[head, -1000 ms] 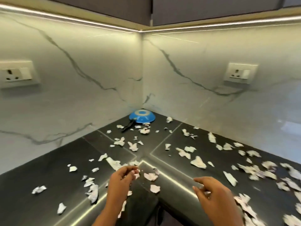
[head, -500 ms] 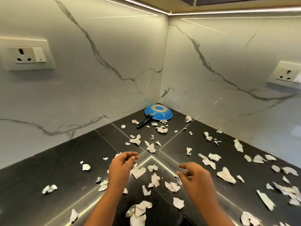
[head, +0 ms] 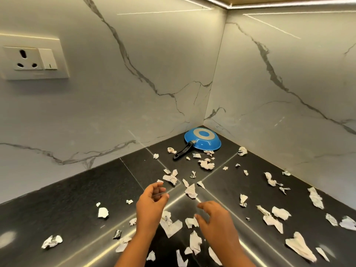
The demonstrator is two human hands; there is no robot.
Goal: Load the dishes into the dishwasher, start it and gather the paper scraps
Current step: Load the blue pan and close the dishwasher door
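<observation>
Your left hand [head: 151, 205] is raised with its fingers curled toward the thumb; blur hides whether it pinches anything. Your right hand [head: 217, 220] reaches forward palm down, fingers loosely bent, holding nothing.

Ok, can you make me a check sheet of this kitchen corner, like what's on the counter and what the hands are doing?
Surface: dark glossy countertop, wrapping the corner, with shiny seams.
Job's things: torn paper scraps scattered all over it, not yet gathered; blue pan upside down in the far corner, black handle pointing outward.
Clutter: nothing seen besides the scraps.
Grips: left hand over the counter, fingers curled, can't tell if it pinches a scrap; right hand loosely spread, holding nothing.
Cables: nothing seen.
Surroundings: veined marble walls; wall socket with a switch on the left; light strip above.
</observation>
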